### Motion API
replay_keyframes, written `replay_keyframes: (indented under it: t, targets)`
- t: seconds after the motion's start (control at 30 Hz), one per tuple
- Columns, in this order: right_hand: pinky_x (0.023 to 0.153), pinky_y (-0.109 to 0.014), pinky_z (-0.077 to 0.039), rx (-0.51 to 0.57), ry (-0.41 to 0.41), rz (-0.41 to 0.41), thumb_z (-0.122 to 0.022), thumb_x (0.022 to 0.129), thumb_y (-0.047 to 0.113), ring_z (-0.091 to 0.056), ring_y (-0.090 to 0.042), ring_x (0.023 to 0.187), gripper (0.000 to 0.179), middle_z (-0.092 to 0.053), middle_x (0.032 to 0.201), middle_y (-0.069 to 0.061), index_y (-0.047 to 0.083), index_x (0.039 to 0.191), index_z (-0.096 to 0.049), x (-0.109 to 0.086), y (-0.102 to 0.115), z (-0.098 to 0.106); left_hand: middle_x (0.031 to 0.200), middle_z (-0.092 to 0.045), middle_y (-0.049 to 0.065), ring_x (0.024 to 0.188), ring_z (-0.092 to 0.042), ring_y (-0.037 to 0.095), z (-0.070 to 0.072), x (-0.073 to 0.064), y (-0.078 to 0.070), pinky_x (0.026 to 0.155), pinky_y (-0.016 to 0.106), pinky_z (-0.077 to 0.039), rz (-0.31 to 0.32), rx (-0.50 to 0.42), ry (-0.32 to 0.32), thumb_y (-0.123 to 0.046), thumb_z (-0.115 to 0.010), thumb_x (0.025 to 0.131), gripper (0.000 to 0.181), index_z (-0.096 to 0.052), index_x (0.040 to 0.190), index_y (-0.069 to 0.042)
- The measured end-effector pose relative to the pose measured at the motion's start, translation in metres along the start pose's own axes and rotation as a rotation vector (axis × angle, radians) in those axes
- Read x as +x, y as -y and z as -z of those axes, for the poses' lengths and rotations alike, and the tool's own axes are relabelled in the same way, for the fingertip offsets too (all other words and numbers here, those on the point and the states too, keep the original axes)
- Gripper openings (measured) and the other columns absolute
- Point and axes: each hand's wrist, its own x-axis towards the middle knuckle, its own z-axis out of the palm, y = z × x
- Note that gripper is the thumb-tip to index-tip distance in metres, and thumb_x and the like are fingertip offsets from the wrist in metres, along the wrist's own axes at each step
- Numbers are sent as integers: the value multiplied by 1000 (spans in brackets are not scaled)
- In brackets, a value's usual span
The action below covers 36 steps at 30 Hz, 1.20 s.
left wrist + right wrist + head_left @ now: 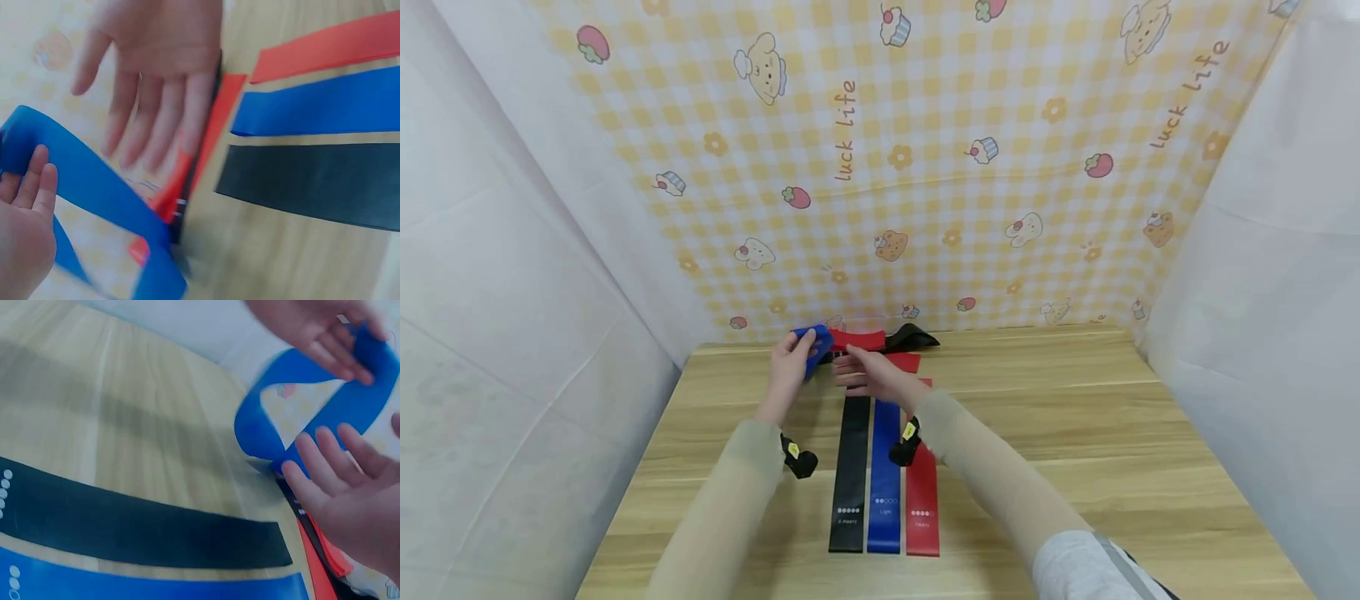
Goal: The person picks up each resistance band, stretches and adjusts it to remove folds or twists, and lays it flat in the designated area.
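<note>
My left hand [787, 360] pinches a loop-shaped blue resistance band [81, 159] near the back left of the table. The band hangs down in an open loop with a twist, clearly seen in the right wrist view. Beside it, my right hand [874, 372] has its fingers extended and holds nothing; in the right wrist view its fingertips overlap the lower part of the loop. Behind the hands lie a red band [863, 340] and a black band [912, 337] across the back edge, with another strip of red band [906, 362] just in front.
Three bands lie flat side by side toward me: black [850, 467], blue [884, 475] and red [922, 508], with printed dots at their near ends. A patterned yellow cloth [925, 183] hangs behind the wooden table [1037, 400], and white sheets [1262, 250] hang at both sides.
</note>
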Motion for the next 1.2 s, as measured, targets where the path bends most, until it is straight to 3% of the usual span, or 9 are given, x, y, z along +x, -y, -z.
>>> replay_keyframes:
  t: [0.2,0.43,0.53,0.63,0.7,0.83,0.93,1.07,1.2]
  targets:
    - [111,-55,-23,74,173,6,-23,101,59,-38,-39,134,77,-42,146,-22,-3,146,-37,-3,8,-15,104,-67,13,99,-63,29,4,-4,-29,97,44,-43,-29,-25,57,-27,-59,98,36,-65,110,6]
    - [112,-54,-20,258,242,8,-25,90,77,-28,-37,140,98,-32,152,-21,0,151,-26,-6,17,-19,111,-65,12,97,-64,18,6,-19,-57,102,43,-40,-89,-44,158,-27,-60,97,37,-64,117,5]
    - [111,-53,-23,318,207,24,-23,89,77,-34,-35,138,96,-38,149,-21,0,144,-36,-9,19,-16,101,-68,5,94,-62,17,5,-28,-65,102,47,-39,-126,-50,209,-25,-60,97,32,-66,109,4]
    - [110,-51,-27,384,155,48,-23,91,75,-40,-33,135,87,-44,144,-22,0,126,-53,-12,21,-12,90,-69,-1,99,-60,25,4,-38,-69,100,47,-38,-156,-49,266,-23,-60,97,27,-69,101,2]
    - [110,-51,-27,424,137,61,-24,93,72,-40,-34,134,84,-45,143,-23,1,120,-58,-15,22,-8,89,-69,2,99,-59,28,4,-44,-70,97,43,-40,-178,-37,289,-22,-60,97,26,-69,98,2]
    - [110,-53,-26,488,99,78,-27,96,68,-37,-35,136,82,-39,148,-22,2,140,-45,-18,23,-2,94,-70,6,102,-58,25,3,-59,-68,96,41,-40,-221,-27,323,-21,-61,96,30,-69,100,7]
    - [109,-54,-29,523,15,84,-32,96,65,-36,-36,136,80,-36,149,-20,5,149,-31,-20,19,4,94,-71,3,102,-60,20,3,-69,-67,97,39,-40,-253,-40,367,-19,-60,97,32,-67,101,11]
    - [105,-51,-35,436,-116,81,-39,98,60,-42,-38,132,71,-42,144,-25,-1,134,-44,-27,7,14,87,-71,2,93,-62,17,2,-78,-68,93,35,-45,-291,-60,409,-17,-59,98,31,-66,97,13]
    - [106,-49,-35,263,-141,37,-37,101,54,-47,-38,126,66,-47,139,-27,-4,129,-50,-44,-11,26,89,-71,8,92,-65,23,1,-84,-71,92,36,-48,-293,-50,410,-17,-59,98,31,-67,99,13]
